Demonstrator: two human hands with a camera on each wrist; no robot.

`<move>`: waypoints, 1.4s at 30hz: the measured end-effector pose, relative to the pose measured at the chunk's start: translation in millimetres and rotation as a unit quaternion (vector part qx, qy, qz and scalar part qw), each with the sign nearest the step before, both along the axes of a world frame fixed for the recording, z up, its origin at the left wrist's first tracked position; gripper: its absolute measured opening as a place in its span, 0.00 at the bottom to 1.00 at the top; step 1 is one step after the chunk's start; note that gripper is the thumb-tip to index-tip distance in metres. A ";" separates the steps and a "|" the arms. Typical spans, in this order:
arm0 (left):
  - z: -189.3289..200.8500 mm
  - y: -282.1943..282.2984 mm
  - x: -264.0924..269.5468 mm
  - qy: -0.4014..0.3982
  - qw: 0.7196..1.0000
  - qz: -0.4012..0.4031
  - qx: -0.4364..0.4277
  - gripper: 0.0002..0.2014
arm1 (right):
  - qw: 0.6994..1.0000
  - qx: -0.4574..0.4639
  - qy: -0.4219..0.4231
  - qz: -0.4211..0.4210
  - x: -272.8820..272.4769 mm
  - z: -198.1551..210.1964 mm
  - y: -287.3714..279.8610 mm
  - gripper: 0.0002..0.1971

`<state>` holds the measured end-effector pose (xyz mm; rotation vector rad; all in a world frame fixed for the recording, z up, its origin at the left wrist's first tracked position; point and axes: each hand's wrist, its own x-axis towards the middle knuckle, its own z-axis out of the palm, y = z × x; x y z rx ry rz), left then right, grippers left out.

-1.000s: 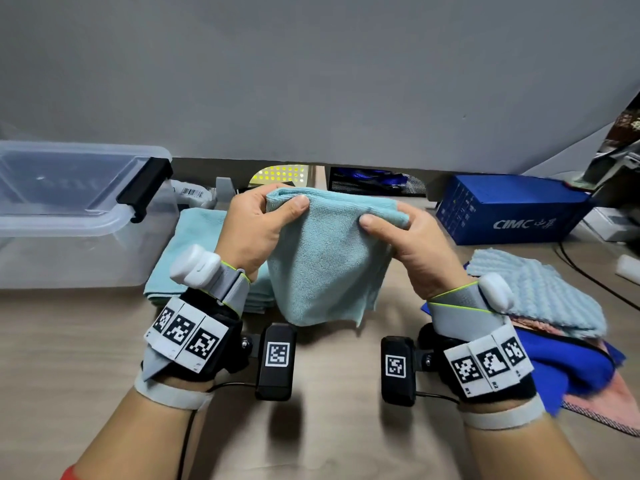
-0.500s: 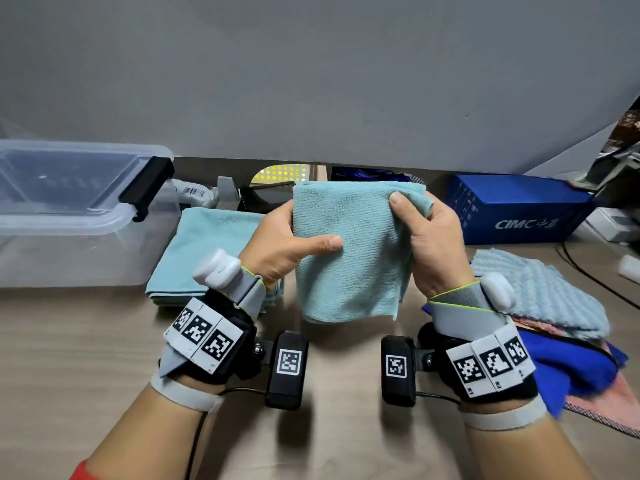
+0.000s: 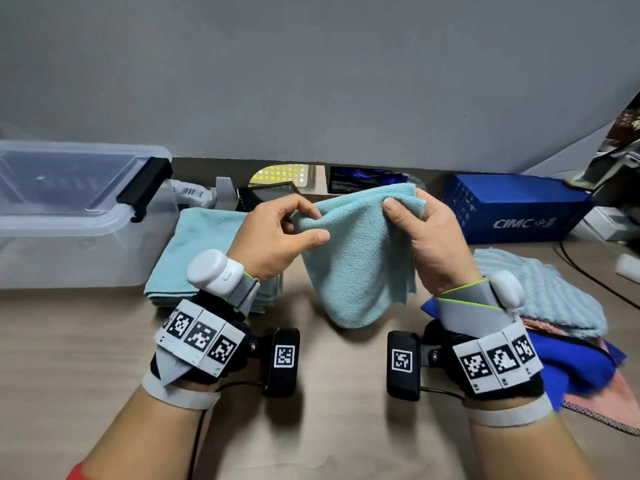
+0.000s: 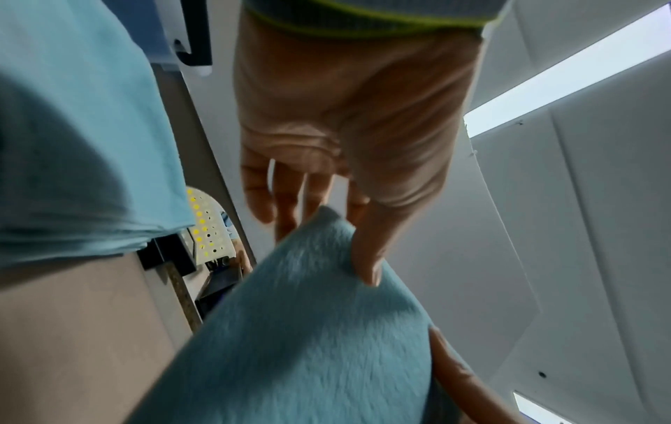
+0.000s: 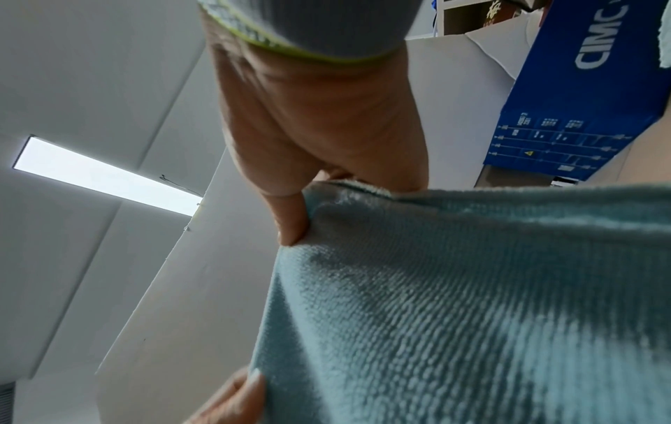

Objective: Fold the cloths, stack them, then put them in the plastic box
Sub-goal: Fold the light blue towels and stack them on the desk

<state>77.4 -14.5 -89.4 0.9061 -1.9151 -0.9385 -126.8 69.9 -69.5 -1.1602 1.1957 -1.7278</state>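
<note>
A folded teal cloth (image 3: 356, 261) hangs in the air over the table, held by both hands. My left hand (image 3: 277, 233) pinches its upper left corner between thumb and fingers. My right hand (image 3: 426, 233) grips the upper right edge, thumb on the near face. The cloth's rounded lower fold dangles just above the tabletop. In the left wrist view the left hand's thumb presses on the cloth (image 4: 319, 330); in the right wrist view the thumb pinches the cloth (image 5: 472, 301). A stack of folded teal cloths (image 3: 194, 258) lies left of it, beside the clear plastic box (image 3: 79, 216).
Unfolded cloths are piled at the right: a pale blue ribbed one (image 3: 540, 289) over a dark blue one (image 3: 568, 368) and a pink one (image 3: 602, 407). A blue carton (image 3: 512, 213) stands behind them. A grey wall (image 3: 311, 81) closes the back, with small clutter along it.
The left hand slid up from the cloth's left side to pinch its top left corner. The cloth's top edge now sags between the hands and its bottom has rounded.
</note>
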 end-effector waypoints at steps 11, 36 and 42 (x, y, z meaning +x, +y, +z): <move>5.4 -2.5 8.8 0.073 0.989 -0.043 0.122 0.11 | 0.986 -0.026 0.155 0.050 -14.5 6.6 5.5 0.24; 15.3 2.5 5.1 0.296 0.944 -0.056 0.135 0.14 | 0.993 -0.055 0.086 -0.052 -3.8 1.7 0.1 0.06; 7.5 10.6 -2.8 0.196 0.932 -0.134 0.273 0.25 | 0.994 -0.077 0.036 -0.065 -0.3 1.0 -3.8 0.04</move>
